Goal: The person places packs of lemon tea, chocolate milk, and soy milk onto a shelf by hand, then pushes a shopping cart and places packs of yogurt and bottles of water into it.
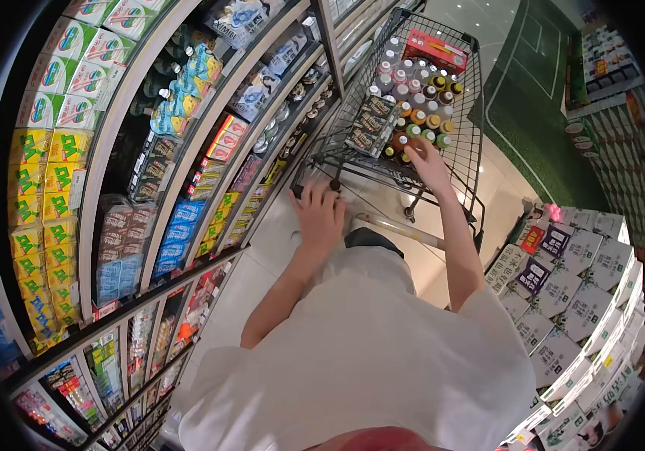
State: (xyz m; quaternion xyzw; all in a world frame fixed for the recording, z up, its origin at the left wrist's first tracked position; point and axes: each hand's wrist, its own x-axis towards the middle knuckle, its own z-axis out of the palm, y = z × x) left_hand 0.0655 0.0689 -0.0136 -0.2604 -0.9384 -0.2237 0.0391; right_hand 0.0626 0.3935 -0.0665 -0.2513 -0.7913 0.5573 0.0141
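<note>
My right hand point(425, 159) reaches into the near end of a black wire shopping cart point(477, 120). Its fingers are bent and closed at the top of a small bottle point(404, 156), which they partly hide. Several rows of bottles point(416, 98) stand upright beyond it, with white, yellow, orange and green tops. Left of them in the cart is a dark shrink-wrapped pack point(372, 125), and a red box point(437, 51) lies at the far end. My left hand point(319, 214) hovers near the cart's near left corner, slightly blurred, fingers spread and holding nothing.
Curved shelves on the left hold yellow drink cartons point(43, 180), brown packs point(123, 229) and blue packs point(176, 237). Stacked white cartons point(570, 316) rise at right. The cart's handle point(401, 229) crosses in front of my body. A green mat point(540, 98) lies beyond the cart.
</note>
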